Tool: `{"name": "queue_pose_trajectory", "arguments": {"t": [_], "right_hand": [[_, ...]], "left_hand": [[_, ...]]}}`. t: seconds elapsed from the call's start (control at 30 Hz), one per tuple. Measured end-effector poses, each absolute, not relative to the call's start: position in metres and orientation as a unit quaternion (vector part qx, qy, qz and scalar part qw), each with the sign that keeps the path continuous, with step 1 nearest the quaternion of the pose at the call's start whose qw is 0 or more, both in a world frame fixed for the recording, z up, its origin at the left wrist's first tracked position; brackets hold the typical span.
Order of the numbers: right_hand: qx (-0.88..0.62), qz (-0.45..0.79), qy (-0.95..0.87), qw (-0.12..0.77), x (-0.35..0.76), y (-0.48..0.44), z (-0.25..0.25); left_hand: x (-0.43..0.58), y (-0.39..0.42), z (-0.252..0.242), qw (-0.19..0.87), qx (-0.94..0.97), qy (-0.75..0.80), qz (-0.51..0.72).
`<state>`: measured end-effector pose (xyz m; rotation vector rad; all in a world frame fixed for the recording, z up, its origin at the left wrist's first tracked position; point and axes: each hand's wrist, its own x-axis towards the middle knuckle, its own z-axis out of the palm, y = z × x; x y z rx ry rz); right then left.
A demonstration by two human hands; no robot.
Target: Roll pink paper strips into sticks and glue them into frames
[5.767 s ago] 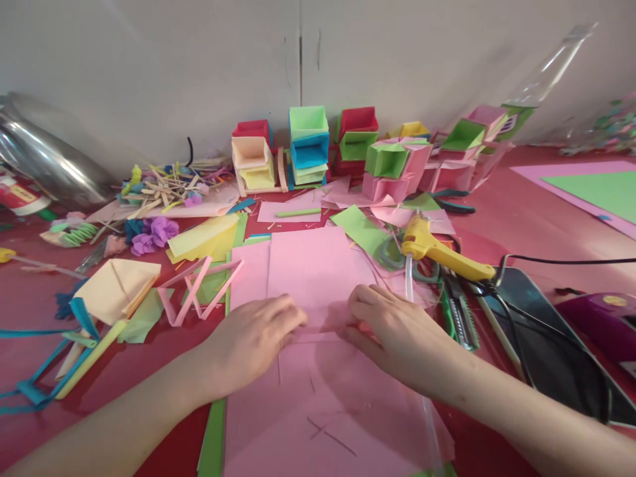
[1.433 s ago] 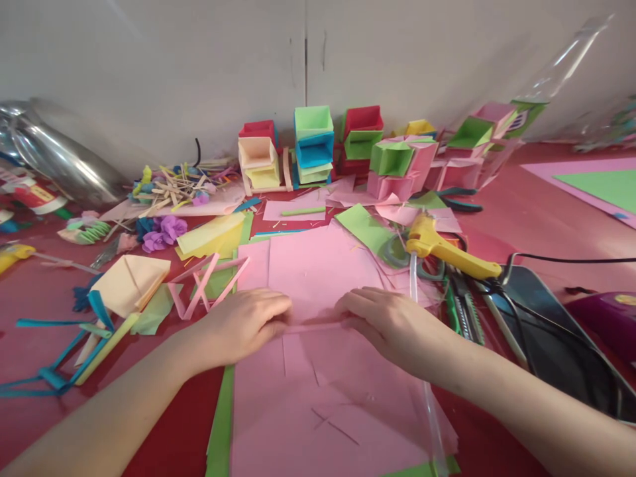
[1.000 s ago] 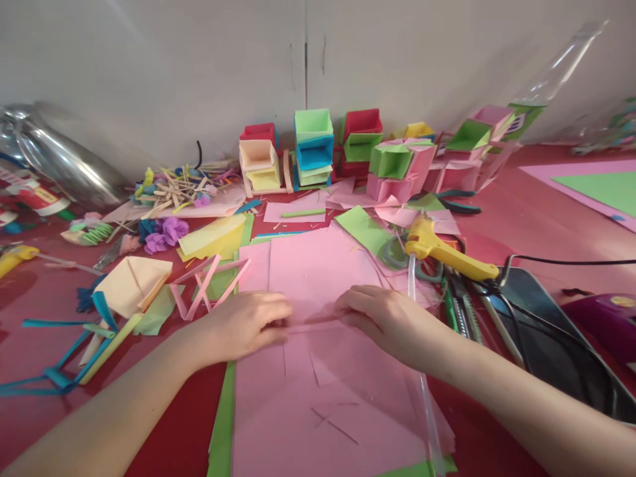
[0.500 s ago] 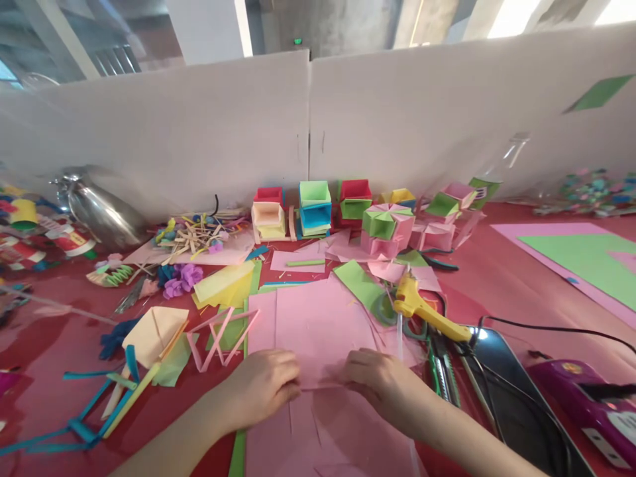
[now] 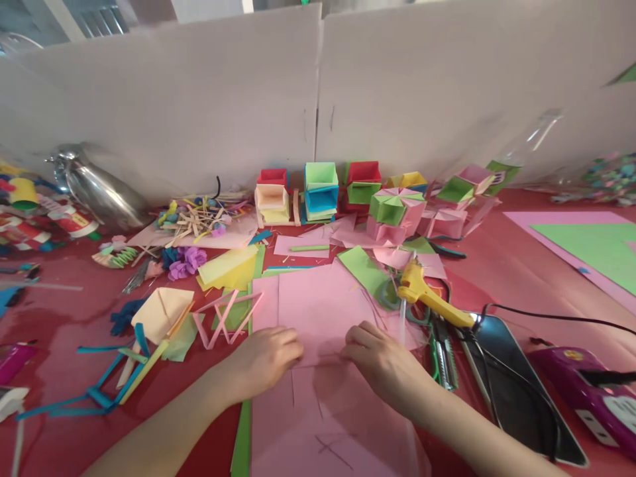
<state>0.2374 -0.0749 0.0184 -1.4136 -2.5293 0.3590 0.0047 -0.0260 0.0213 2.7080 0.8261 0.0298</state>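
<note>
Your left hand (image 5: 265, 358) and right hand (image 5: 385, 361) lie close together, knuckles up, on the pink paper (image 5: 318, 308) spread over the red table (image 5: 501, 278) in front of you. Both have their fingers curled down, tips meeting a narrow fold (image 5: 322, 362) that runs between them. I cannot tell whether either hand pinches it or only presses on it. The yellow glue gun (image 5: 430, 299) lies just right of the sheet, and the folded paper boxes (image 5: 320, 192) stand by the wall.
</note>
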Motion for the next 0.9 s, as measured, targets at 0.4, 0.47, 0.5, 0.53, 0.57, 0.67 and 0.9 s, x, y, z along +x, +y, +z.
{"name": "queue_pose_trajectory", "arguments": {"t": [0.4, 0.47, 0.5, 0.53, 0.57, 0.67, 0.9], "right_hand": [[-0.447, 0.076, -0.886, 0.098, 0.240, -0.072, 0.017], [-0.453, 0.061, -0.884, 0.100, 0.238, -0.073, 0.014], [-0.457, 0.054, -0.882, 0.099, 0.237, -0.073, 0.012], [-0.463, 0.047, -0.880, 0.097, 0.237, -0.073, 0.011], [-0.469, 0.041, -0.877, 0.094, 0.236, -0.074, 0.010], [-0.480, 0.037, -0.873, 0.074, 0.235, -0.074, 0.009], [-0.466, 0.021, -0.882, 0.068, 0.235, -0.074, 0.012]], "left_hand": [[0.006, -0.028, 0.013, 0.131, 0.950, 0.281, 0.034], [0.007, -0.029, 0.014, 0.116, 0.950, 0.289, 0.026], [0.008, -0.030, 0.015, 0.109, 0.949, 0.295, 0.020], [0.007, -0.030, 0.016, 0.105, 0.948, 0.300, 0.014], [0.006, -0.030, 0.018, 0.107, 0.947, 0.304, 0.007], [0.000, -0.026, 0.024, 0.160, 0.937, 0.311, -0.007], [-0.011, -0.017, 0.026, 0.297, 0.895, 0.333, 0.000]]}}
